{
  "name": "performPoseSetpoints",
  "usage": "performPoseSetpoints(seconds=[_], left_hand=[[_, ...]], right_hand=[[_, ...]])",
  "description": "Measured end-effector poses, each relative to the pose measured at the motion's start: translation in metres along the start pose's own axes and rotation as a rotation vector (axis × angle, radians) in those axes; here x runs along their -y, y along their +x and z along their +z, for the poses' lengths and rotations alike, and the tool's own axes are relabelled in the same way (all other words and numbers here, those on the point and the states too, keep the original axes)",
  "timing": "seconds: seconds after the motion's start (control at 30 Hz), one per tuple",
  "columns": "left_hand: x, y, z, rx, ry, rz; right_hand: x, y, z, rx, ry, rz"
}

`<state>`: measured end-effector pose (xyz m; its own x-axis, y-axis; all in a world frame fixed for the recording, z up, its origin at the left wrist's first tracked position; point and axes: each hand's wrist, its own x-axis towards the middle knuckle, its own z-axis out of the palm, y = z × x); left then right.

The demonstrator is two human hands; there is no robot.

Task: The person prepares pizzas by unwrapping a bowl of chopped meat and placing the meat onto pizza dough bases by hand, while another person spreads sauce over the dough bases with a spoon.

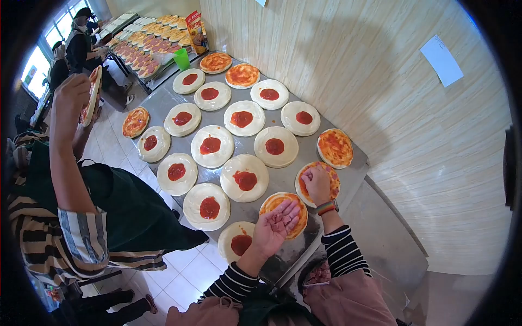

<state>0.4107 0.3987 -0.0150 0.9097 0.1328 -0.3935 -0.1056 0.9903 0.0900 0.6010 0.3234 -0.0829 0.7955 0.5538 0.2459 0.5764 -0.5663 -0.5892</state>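
Over the steel surface (247,211), your left hand (278,224) lies palm up above a sauced pizza base (298,228), fingers spread around pieces of topping (280,219); your right hand (317,186) hovers over another base (332,191), its fingers bent inward.

So I'm counting thirteen pale, round dough bases with a red sauce blob in the middle (204,194) on the metal table (348,185), plus six round bases with red sauce spread wide (335,142) – one of those has pink bits on it too. Then there's one thin round pizza base (95,89) up in a co-worker's hand, one bright green plastic cup (181,59) and one red printed pouch (197,32) – just singles.
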Motion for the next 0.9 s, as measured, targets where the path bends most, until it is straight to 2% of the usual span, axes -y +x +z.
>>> performPoseSetpoints(seconds=[0.03, 0.17, 0.23, 0.27, 0.33, 0.37, 0.43, 0.63, 0.67, 0.73, 0.77, 0.83, 0.87, 0.9], left_hand=[[-0.001, 0.0, 0.001, 0.05, -0.053, -0.016], [-0.001, 0.001, -0.001, 0.165, -0.142, -0.063], [0.0, 0.002, 0.002, 0.137, -0.132, -0.052], [0.002, 0.002, 0.004, 0.11, -0.12, -0.046], [0.004, 0.002, -0.004, 0.156, -0.106, -0.051], [0.005, 0.003, -0.007, 0.206, -0.092, -0.052], [0.009, 0.002, -0.002, 0.168, -0.078, -0.052], [0.017, -0.002, 0.001, 0.086, -0.04, -0.075], [0.017, -0.002, -0.001, 0.087, -0.023, -0.088], [0.016, -0.004, -0.002, 0.075, -0.023, -0.077], [0.016, -0.004, -0.002, 0.064, -0.022, -0.065], [0.013, -0.005, -0.007, 0.054, -0.02, -0.059], [0.011, -0.005, -0.009, 0.045, -0.017, -0.049], [0.01, -0.006, -0.01, 0.045, -0.017, -0.046]], right_hand=[[0.001, 0.0, 0.001, -0.063, -0.078, -0.054], [0.035, -0.008, -0.029, -0.047, -0.006, -0.028], [0.064, -0.019, -0.057, 0.189, 0.411, 0.081], [0.073, -0.027, -0.068, 0.192, 0.41, 0.086], [0.086, -0.043, -0.087, 0.428, 0.344, -0.19], [0.089, -0.048, -0.093, 0.424, 0.34, -0.191], [0.092, -0.055, -0.102, 0.446, 0.238, -0.265], [0.077, -0.056, -0.103, 0.482, 0.405, -0.118], [0.072, -0.054, -0.1, 0.481, 0.405, -0.118], [0.058, -0.05, -0.088, 0.333, 0.542, 0.122], [0.046, -0.046, -0.08, 0.333, 0.542, 0.122], [0.023, -0.036, -0.059, 0.169, 0.346, 0.214], [0.016, -0.033, -0.049, 0.169, 0.346, 0.211], [0.01, -0.03, -0.039, 0.134, 0.218, 0.163]])
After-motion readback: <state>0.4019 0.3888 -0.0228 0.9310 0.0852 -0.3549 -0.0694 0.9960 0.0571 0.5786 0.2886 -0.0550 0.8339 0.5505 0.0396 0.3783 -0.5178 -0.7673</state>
